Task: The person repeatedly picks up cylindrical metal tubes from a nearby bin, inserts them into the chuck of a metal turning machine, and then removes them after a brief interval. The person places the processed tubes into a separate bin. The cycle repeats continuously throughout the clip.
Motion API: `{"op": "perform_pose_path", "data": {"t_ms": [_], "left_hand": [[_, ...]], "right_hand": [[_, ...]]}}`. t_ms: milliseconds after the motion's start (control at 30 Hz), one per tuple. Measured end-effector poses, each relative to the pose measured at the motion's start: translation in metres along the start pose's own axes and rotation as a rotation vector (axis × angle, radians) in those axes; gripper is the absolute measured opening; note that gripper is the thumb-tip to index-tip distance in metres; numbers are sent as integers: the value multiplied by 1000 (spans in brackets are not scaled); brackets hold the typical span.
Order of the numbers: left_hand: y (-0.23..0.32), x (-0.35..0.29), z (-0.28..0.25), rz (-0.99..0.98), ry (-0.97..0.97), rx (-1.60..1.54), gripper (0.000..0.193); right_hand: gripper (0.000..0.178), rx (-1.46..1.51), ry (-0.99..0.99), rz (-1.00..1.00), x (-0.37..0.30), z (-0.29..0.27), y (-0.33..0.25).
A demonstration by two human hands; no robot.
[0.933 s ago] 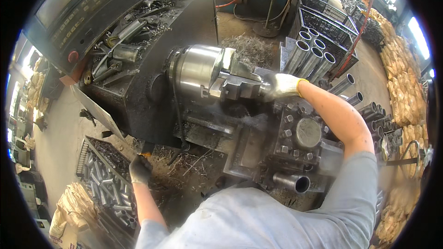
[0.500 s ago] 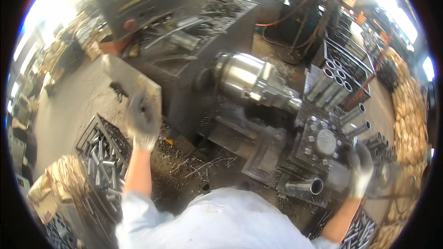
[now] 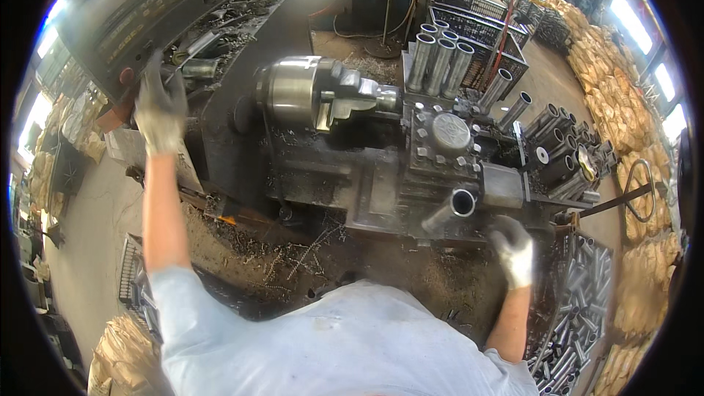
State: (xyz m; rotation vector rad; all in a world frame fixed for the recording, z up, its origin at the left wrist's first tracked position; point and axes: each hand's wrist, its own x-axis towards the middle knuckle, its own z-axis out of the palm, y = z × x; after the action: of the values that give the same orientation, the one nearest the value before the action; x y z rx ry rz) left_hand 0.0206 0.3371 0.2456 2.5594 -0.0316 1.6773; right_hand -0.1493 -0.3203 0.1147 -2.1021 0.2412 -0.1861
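My left hand (image 3: 161, 114), in a grey-and-white work glove, is raised with fingers extended beside the lathe's control panel (image 3: 117, 7) and its red button (image 3: 126, 75). Nothing shows in it. To the right, my gloved right hand (image 3: 511, 249) hovers near the lathe's front edge; blur smears its fingers. Beside it a metal tube (image 3: 449, 210) lies tilted, its open end toward the upper right. At centre is the lathe's shiny chuck (image 3: 293, 92), with a short metal workpiece (image 3: 387, 97) at its jaws. Right of that sits a square tool post (image 3: 449, 132) with bolts around a round cap.
Several steel tubes (image 3: 440, 62) stand upright behind the tool post, and more (image 3: 561, 147) lean at the right. A crate of cut tubes (image 3: 579, 308) is at lower right. Metal shavings (image 3: 293, 260) litter the floor. Stacked sacks (image 3: 609, 88) line the right side.
The view has shifted, with the lathe now further left. My left hand has risen from beside the grey plate toward the control panel. My right hand has come away from the machine's right end.
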Motion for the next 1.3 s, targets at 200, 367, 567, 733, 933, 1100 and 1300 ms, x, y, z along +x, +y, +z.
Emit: {"op": "perform_pose_path", "data": {"t_ms": [200, 367, 567, 733, 933, 1100, 1300], "left_hand": [[198, -272, -83, -479, -562, -514, 21], [259, -394, -161, -817, -1393, -334, 34], [267, -438, -244, -861, -1133, -188, 37], [274, -494, -362, -1224, -1011, -78, 41], [336, -597, -541, -1747, -755, 166, 48], [427, -669, -646, -2144, -281, 510, 48], [573, -748, -651, -2173, 1212, 647, 38]], "right_hand": [[63, 138, -220, 91, 7, 33, 35], [89, -93, -403, -31, 43, 71, 42], [43, -213, -315, -244, 40, 118, 25], [31, 62, -717, -520, -77, 187, -9], [49, -391, -1477, -857, -296, 294, -53], [42, -238, -1911, -1262, -482, 311, -87], [45, -89, -2433, -1511, -669, 291, -123]]}}
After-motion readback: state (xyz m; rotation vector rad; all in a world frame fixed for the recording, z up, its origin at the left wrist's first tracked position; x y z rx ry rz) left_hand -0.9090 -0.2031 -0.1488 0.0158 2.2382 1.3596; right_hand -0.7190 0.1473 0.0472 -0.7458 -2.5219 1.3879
